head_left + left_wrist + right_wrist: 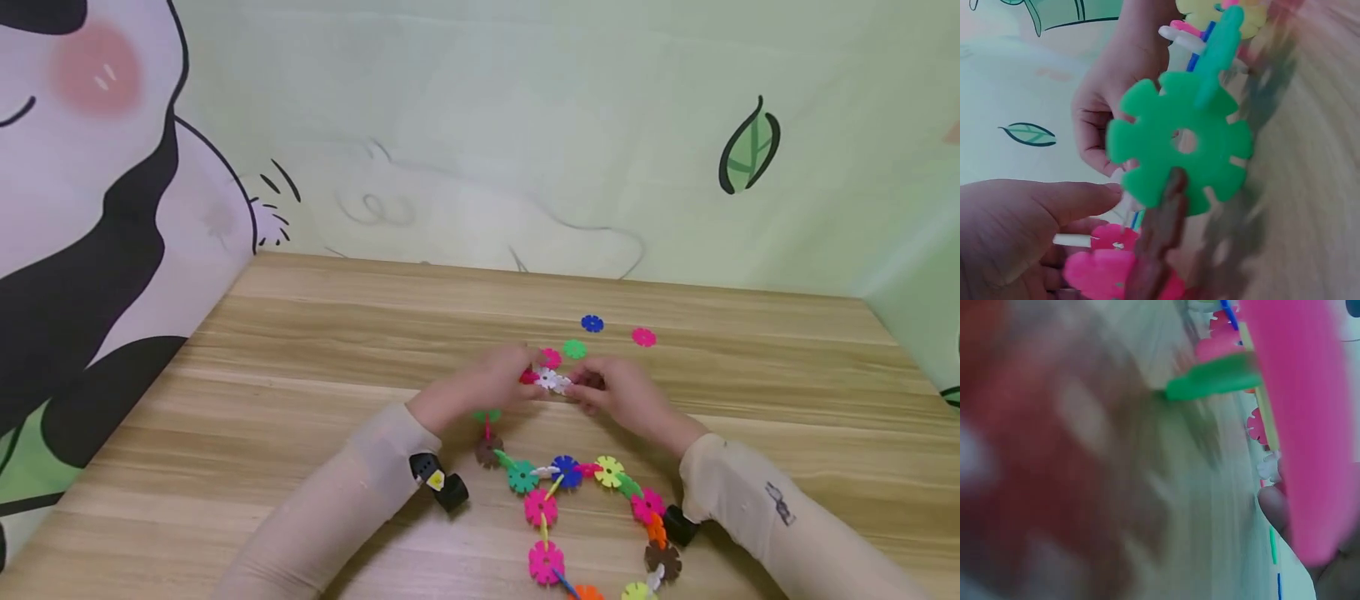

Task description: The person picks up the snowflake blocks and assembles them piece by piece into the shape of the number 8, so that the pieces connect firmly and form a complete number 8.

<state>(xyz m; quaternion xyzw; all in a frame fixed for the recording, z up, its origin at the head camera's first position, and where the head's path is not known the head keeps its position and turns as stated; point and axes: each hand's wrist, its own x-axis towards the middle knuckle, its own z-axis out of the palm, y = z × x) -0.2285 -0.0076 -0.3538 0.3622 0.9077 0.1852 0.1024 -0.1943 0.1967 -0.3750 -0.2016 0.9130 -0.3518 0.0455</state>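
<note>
Just beyond the linked chain, my left hand (504,380) and right hand (618,396) meet over small white snowflake discs (551,381). My left hand pinches the white piece from the left, its thumb (1085,199) right at the edge in the left wrist view. A red disc (529,376) shows beside those fingers. From the other side, the right thumb and fingers pinch the white discs' right end. The linked chain of coloured snowflake discs lies nearer, with a teal disc (522,476), a blue disc (567,472) and a yellow disc (609,472).
Farther back lie loose discs: blue (592,323), green (575,349), and pink (643,337). Another pink disc (551,358) is close behind the hands. The chain loops toward the near edge between the forearms, past a brown disc (663,561). A printed cloth wall (525,150) stands behind the table.
</note>
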